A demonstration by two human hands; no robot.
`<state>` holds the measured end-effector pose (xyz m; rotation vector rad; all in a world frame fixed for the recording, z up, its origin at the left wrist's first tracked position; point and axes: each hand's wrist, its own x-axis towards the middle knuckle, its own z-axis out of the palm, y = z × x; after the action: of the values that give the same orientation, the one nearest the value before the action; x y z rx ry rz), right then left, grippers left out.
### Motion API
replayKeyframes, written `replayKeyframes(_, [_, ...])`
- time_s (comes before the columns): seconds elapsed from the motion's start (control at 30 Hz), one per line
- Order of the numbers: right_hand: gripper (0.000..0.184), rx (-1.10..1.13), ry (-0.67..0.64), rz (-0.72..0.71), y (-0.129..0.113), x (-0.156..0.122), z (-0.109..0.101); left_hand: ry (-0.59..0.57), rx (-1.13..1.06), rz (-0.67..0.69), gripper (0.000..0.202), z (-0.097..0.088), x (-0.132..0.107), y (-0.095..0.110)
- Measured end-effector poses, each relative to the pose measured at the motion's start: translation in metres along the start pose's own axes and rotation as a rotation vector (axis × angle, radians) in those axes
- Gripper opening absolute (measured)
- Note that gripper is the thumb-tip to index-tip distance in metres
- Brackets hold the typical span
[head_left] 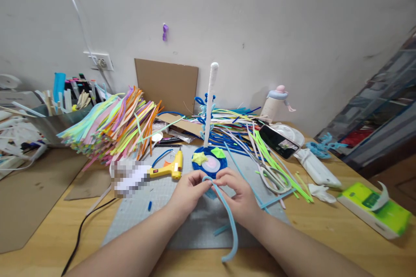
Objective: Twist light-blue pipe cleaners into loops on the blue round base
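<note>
Between the fingertips of my left hand (190,189) and my right hand (239,197) is a light blue pipe cleaner (232,225), bent over at the top, its long end hanging toward the table's front edge. Both hands are closed in a pinch on it. Just beyond them stands a dark blue round base (196,166) with a yellow star (199,158), a green star (218,152) and a pale pink-white disc (211,163). A white upright rod (210,104) rises behind the base, with blue curled pieces (200,101) along it.
A yellow glue gun (167,169) lies left on the grey cutting mat (130,229). Scissors (275,179), a phone (280,140) and loose pipe cleaners lie right. A large multicoloured bundle (120,125) stands back left. A green tissue pack (375,210) sits at far right.
</note>
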<state>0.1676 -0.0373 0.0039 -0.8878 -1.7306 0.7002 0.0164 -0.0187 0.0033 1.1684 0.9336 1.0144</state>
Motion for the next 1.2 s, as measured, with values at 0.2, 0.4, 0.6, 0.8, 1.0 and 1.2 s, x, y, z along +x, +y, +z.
replayKeyframes(0.2, [0.011,0.236,-0.018,0.222,0.002,0.004,-0.004,-0.032,0.058,0.074,0.020,-0.005,0.001,-0.002])
replayKeyframes(0.4, [0.021,0.591,-0.056,0.619,-0.001,0.009,-0.004,-0.088,0.263,0.157,0.018,-0.007,-0.003,0.007])
replayKeyframes(0.6, [0.022,0.761,-0.127,0.762,-0.025,0.011,-0.014,-0.110,0.433,0.205,0.013,-0.003,-0.014,0.030])
replayKeyframes(0.8, [0.021,0.674,-0.176,0.646,-0.033,0.016,-0.020,-0.066,0.654,0.177,0.010,-0.001,-0.022,0.051])
replayKeyframes(1.0, [0.018,0.510,-0.247,0.611,-0.044,0.028,-0.030,-0.081,0.981,0.305,0.016,0.003,-0.027,0.079])
replayKeyframes(1.2, [0.020,0.674,-0.276,0.691,-0.044,0.032,-0.037,-0.090,1.047,0.393,0.019,0.009,-0.020,0.094])
